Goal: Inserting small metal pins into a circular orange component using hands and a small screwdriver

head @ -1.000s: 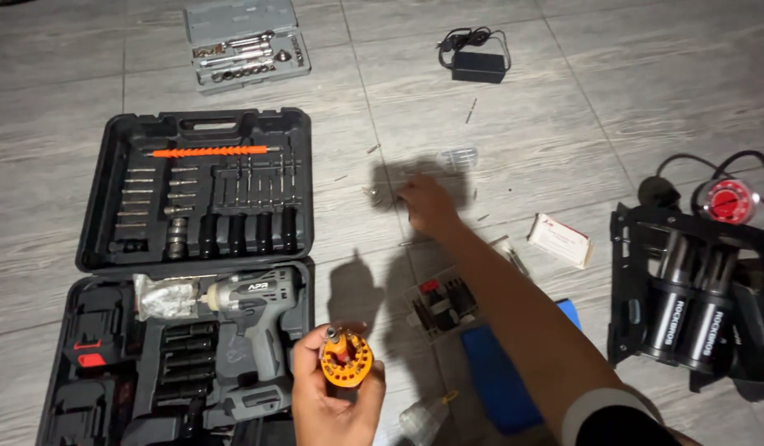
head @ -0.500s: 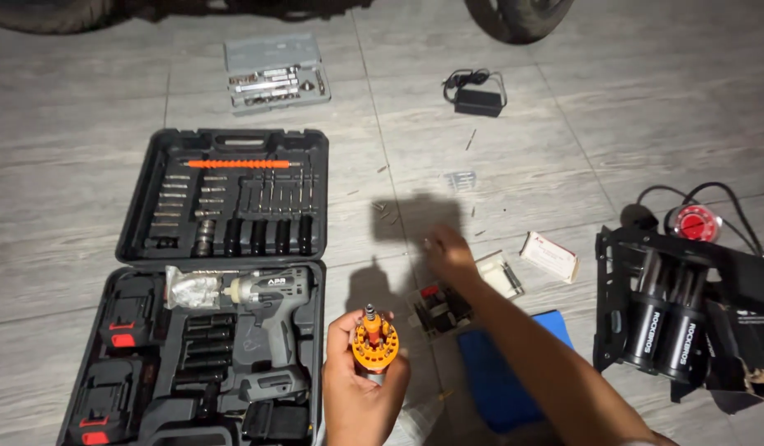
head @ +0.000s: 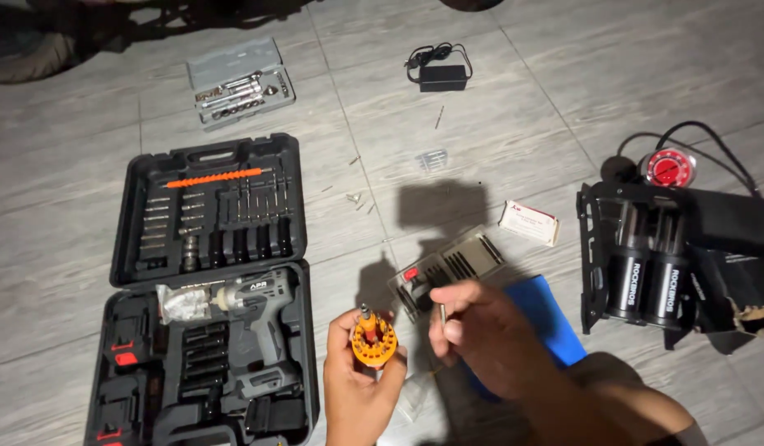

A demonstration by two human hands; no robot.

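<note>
STEP: bit loading, judged | left hand (head: pixel 361 388) grips orange bit holder (head: pixel 373 340), lower centre | right hand (head: pixel 481 334) pinches thin bit (head: pixel 442 314) | NEXT: needs bit aligned with a free socket

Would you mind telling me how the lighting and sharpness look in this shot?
Head view: one hard light, dark edges; the left hand and right hand cast crisp shadows onto the floor; the orange bit holder is sharp, slightly glary.
</note>
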